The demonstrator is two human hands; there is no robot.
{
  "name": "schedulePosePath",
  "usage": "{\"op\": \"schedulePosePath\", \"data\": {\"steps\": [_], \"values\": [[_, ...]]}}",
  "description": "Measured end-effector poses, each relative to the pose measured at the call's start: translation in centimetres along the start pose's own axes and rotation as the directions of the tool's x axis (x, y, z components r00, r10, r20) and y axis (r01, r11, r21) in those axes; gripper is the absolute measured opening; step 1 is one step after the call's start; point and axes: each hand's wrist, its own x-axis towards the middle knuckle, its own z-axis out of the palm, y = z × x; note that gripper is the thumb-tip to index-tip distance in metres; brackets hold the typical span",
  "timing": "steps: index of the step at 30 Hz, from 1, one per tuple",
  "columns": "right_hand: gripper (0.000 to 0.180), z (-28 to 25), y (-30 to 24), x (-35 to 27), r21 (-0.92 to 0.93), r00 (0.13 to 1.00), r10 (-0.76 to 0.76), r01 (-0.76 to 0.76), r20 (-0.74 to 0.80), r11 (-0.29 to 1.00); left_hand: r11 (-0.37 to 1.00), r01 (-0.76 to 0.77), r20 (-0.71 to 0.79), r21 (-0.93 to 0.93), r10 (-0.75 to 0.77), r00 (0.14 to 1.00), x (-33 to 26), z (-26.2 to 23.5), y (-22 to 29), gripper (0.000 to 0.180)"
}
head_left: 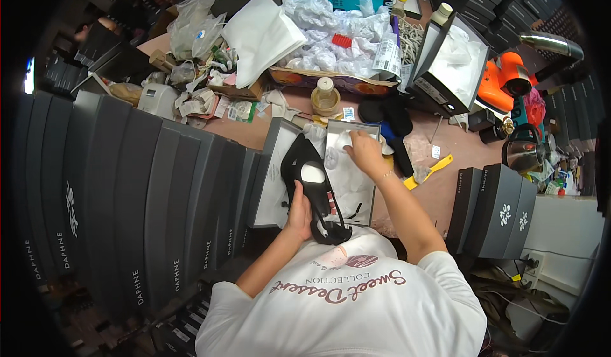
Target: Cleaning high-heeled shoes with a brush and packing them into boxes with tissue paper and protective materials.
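My left hand point(299, 215) is wrapped around the side of a black slingback shoe point(294, 164). The shoe is tilted with its straps toward my body, over a grey shoebox lid point(268, 195). Beside it lies an open grey shoebox point(366, 128) lined with white tissue paper point(347, 177). Over the far part of that box, my right hand point(367, 153) is closed, its fingertips pinched at the white tissue paper. Part of the shoe's near end is against my shirt.
Dark shoeboxes point(137, 185) stand in a long row at left, more point(499, 210) at right. Beyond are a carton of crumpled paper point(337, 80), a glue jar point(326, 99), a yellow-handled tool point(429, 171), another open shoebox point(439, 96), an orange machine point(503, 80) and a kettle point(525, 150).
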Motion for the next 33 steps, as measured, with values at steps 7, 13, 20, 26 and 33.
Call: {"op": "schedulePosePath", "data": {"steps": [7, 13, 20, 26, 33], "values": [[0.017, 1.3, 1.1, 1.3, -0.112, 0.989, -0.142, 0.147, 0.049, 0.983, 0.998, -0.032, 0.015, -0.049, 0.033, 0.999, 0.2, 0.8, 0.7, 0.081], [0.026, -3.3, -3.9, -4.0, 0.912, 0.988, 0.038, -0.150, 0.147, 0.383, 0.998, -0.027, 0.062, -0.048, 0.030, 0.998, 1.1, 1.5, 0.7, 0.079], [0.030, -3.9, -7.2, -4.0, 0.333, 0.964, -0.200, 0.249, -0.174, 0.910, 0.996, -0.037, 0.031, 0.078, 0.035, 0.999, 1.0, 2.5, -0.8, 0.058], [0.077, -1.1, -8.6, -1.3, 0.099, 0.991, -0.072, 0.083, -0.110, 0.992, 0.987, -0.099, -0.060, 0.125, 0.107, 0.992, -0.3, 4.0, -2.9, 0.053], [0.064, -1.5, 0.9, 2.1, 0.240, 0.910, 0.061, -0.172, 0.410, 0.955, 0.984, -0.149, -0.036, -0.101, 0.146, 0.989, -0.7, -0.4, -1.2, 0.063]]}}
